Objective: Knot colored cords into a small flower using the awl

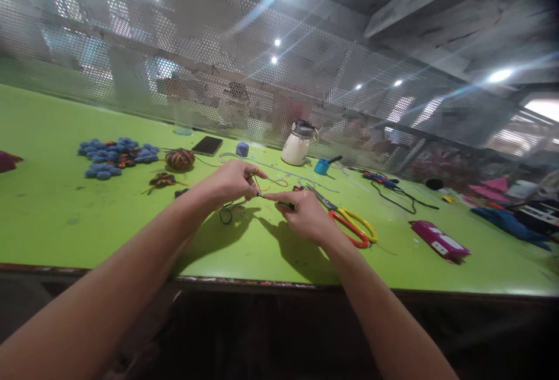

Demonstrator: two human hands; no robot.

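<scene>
Both hands meet over the green counter (pixel 65 205), toward its near edge: the left hand (pixel 231 184) pinches a thin yarn strand (pixel 262 184), its grip narrow, and the right hand (pixel 305 214) closes on a slim hook (pixel 273 199). Scissors (pixel 349 220) lie just beside the right hand.

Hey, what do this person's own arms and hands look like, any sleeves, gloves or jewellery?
Both forearms are bare up to the frame edge, no sleeves showing. The left hand and right hand wear no gloves; no watch, bracelet or ring is visible, though fingers are too small to be sure.
</scene>
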